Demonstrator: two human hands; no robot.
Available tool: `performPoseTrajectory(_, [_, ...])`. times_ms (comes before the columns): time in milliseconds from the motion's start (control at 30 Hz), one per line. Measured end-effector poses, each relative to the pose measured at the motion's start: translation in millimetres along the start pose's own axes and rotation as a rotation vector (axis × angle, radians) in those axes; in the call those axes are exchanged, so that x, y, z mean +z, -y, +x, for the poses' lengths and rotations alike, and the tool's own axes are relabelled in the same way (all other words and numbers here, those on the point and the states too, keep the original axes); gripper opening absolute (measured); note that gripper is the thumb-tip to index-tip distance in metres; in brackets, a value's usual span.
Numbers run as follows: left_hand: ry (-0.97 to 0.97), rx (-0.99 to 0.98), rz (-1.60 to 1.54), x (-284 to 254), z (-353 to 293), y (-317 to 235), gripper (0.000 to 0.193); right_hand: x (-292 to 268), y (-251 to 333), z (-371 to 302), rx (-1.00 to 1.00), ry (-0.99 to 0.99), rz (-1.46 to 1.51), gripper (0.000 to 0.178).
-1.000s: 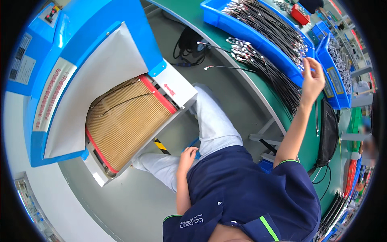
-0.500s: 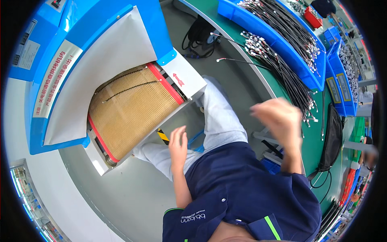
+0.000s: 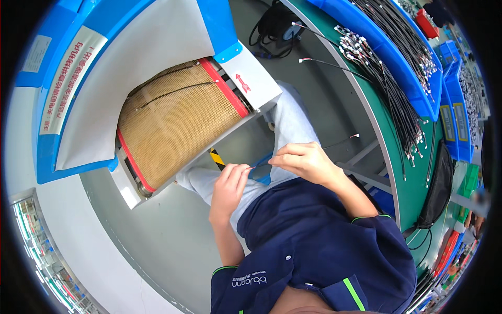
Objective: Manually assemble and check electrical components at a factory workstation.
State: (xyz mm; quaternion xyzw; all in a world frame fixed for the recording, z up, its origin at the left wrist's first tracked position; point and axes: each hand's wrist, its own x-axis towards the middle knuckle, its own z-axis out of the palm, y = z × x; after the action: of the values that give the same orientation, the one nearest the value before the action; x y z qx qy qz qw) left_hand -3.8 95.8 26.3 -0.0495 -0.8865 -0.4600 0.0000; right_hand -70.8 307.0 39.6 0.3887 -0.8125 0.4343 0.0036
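A thin black cable [image 3: 341, 142] lies between my two hands in front of my lap. My right hand [image 3: 308, 163] pinches it, and one end with a small white connector sticks out past that hand toward the bench. The fingers of my left hand [image 3: 230, 186] are pinched at the cable's other end, where a bit of reddish wire shows; the tip itself is mostly hidden. Beyond my left hand, two black cables with small connectors, the nearer one [image 3: 175, 94] fully in sight, rest on the tan mesh conveyor belt [image 3: 178, 123].
A blue machine hood [image 3: 225, 31] arches over the belt. On the right, the green bench [image 3: 361, 99] holds a loose pile of black cables [image 3: 389, 97], a blue bin [image 3: 431, 104] of cables and a black bag [image 3: 433, 183]. A black cord coil [image 3: 277, 29] sits on the floor.
My right hand has come from beside the bench to my left hand, bringing a cable. My left hand has gone from loosely open to pinched. The view has shifted slightly.
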Motion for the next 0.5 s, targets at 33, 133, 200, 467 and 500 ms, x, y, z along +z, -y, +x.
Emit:
performPoseTrajectory(33, [0.0,-0.004,0.002,-0.5,0.7,-1.9,0.01,3.4,-1.0,0.8,0.0,0.001,0.004,0.015])
performPoseTrajectory(133, [0.036,0.009,-0.024,-1.0,1.9,-4.5,0.009,11.6,-1.7,4.6,-0.028,0.044,-0.041,0.015])
performPoseTrajectory(200, [0.056,0.014,-0.062,-0.7,2.1,-4.4,0.01,14.6,-1.6,6.5,-0.067,0.09,-0.061,0.016])
performPoseTrajectory(467, [-0.057,0.136,0.097,3.6,2.9,-1.2,0.018,20.7,-4.8,9.5,0.038,0.075,0.083,0.012])
performPoseTrajectory(500, [-0.086,0.217,0.205,3.5,2.6,1.3,0.019,21.0,-5.1,9.7,0.055,0.08,0.112,0.011])
